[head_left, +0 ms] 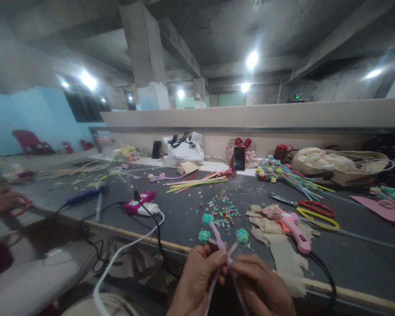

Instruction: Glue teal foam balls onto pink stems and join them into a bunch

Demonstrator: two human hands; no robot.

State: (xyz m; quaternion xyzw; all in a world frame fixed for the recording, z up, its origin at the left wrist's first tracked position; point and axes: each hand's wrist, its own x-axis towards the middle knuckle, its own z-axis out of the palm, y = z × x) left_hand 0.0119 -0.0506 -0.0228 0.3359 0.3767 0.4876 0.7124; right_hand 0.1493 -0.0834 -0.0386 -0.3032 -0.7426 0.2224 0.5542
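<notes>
Three small green flower heads, one of them the upper left bloom (207, 219), top a spray of pale purple stems (218, 236) at the table's front edge. My left hand (202, 272) pinches the stems between thumb and fingers. Close beside it, my right hand (261, 281) is closed on the stems from the right. The lower stem ends hang down between both hands. Behind the flowers lie many tiny coloured bits (225, 208). To the right, a pink glue gun (296, 230) rests on torn beige paper (276, 245).
Red-handled scissors (316, 208) lie beyond the glue gun. Left are a magenta power block (140, 202) and a white cable (128, 245) crossing the table edge (174, 246). Bundled strips (197, 183), a phone (239, 158) and a white bag (184, 149) stand behind. Another person's hand (0, 202) shows far left.
</notes>
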